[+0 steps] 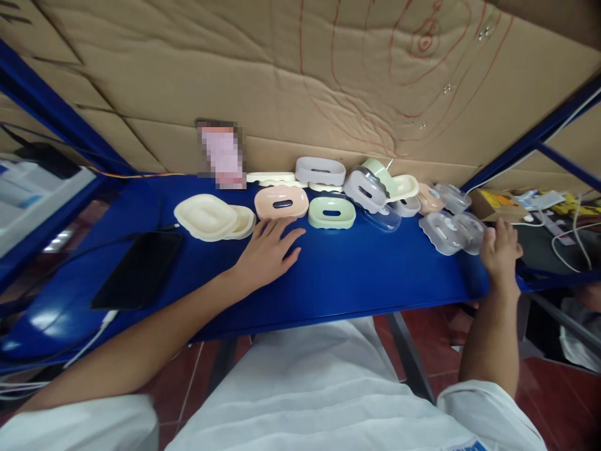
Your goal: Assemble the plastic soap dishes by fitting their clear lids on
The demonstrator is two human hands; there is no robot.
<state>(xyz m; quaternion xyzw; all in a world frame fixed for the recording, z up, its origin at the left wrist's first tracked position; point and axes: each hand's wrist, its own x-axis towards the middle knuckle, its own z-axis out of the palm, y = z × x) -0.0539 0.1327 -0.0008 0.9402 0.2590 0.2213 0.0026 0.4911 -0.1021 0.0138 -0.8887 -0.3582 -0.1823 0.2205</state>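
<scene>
**benchwatcher:** Head view: the left hand [268,252] lies flat on the blue bench [347,282], fingers spread, fingertips just touching the pink soap dish [281,202] near the back edge.

**dishfan:** And the right hand [500,250] sits at the bench's right edge, fingers loosely apart, holding nothing, right beside the clear soap dishes [451,232]. Black tablet [138,269] is toward the left end.

Glossy blue table [357,282], smooth pastel plastic soap dishes [282,202], creased matt cardboard wall [235,62].
</scene>
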